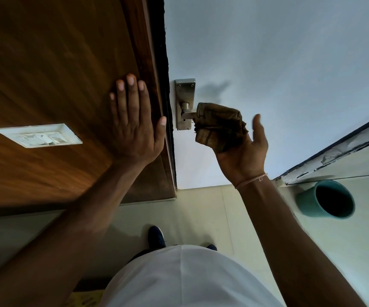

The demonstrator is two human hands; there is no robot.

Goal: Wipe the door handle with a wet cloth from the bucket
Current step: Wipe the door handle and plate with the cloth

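Observation:
A steel door handle [188, 112] on a steel backplate [184, 94] is fixed to the pale door [267, 52]. A brown, damp-looking cloth [220, 125] is wrapped over the lever's outer end, which it hides. My right hand [244, 151] holds that cloth from below, palm up, thumb raised apart. My left hand [134, 122] lies flat with fingers spread on the brown wooden panel [57, 74] beside the door edge, holding nothing. A teal bucket [327, 199] stands on the floor at the right, its inside dark.
A white switch plate [39, 135] is mounted on the wooden panel at left. Cream floor tiles [201, 207] lie below, with my dark shoes [155, 237] on them. A worn skirting edge [338, 151] runs along the right wall.

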